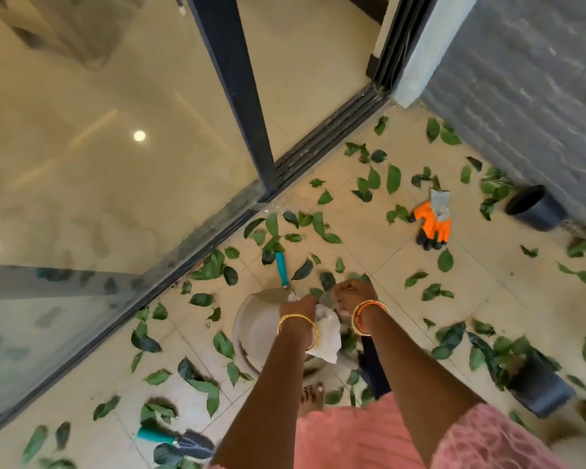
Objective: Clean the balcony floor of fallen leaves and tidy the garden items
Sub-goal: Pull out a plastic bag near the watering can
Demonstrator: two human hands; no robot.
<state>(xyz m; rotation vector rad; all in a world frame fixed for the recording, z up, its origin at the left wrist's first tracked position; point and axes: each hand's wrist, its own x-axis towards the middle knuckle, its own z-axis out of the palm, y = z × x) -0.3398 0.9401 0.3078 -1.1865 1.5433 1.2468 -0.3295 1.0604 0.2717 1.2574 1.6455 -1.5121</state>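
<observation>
Head view: my left hand (298,308) grips a white bag (325,336); my right hand (354,292) pinches its mouth, maybe a leaf too — blurred. Green leaves (393,179) litter the balcony floor (471,252). Trowel (278,279), orange glove (433,221), black pot (531,208) lie loose. Risk: thin bag tearing, or leaves spilling past the narrow opening.
</observation>
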